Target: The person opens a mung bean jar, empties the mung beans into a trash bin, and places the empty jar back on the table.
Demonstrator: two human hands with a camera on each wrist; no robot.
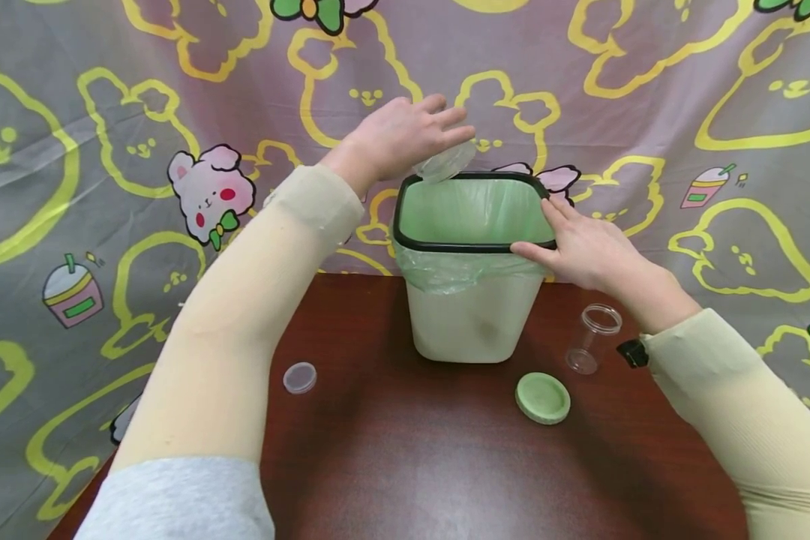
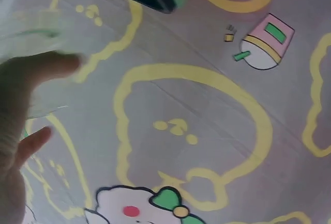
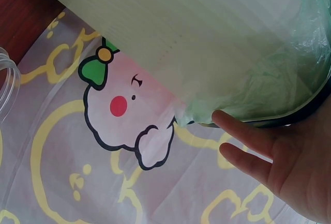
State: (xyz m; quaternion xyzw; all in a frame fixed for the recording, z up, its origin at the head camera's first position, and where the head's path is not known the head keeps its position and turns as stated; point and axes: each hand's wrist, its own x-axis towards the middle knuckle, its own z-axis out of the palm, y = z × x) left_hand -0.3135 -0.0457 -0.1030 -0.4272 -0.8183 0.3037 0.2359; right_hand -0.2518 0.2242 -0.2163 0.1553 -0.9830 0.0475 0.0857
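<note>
My left hand [image 1: 412,135] holds a clear plastic jar [image 1: 445,163] tilted at the back left of the trash can's black rim. In the left wrist view, the see-through jar [image 2: 46,94] is blurred between thumb and finger, so its contents cannot be told. A pale trash can [image 1: 469,315] stands upright, lined with a green plastic bag [image 1: 445,270] that folds over the outside. On its right corner rests my right hand [image 1: 594,247], thumb on the front rim and fingers stretched along the side. The right wrist view shows two straight fingers against the rim.
Right of the can stands a clear open jar [image 1: 590,341], with a round green lid [image 1: 543,397] in front of it. A small translucent disc [image 1: 300,378] lies on the brown table [image 1: 405,465] at left. A cartoon-print cloth [image 1: 648,97] hangs behind.
</note>
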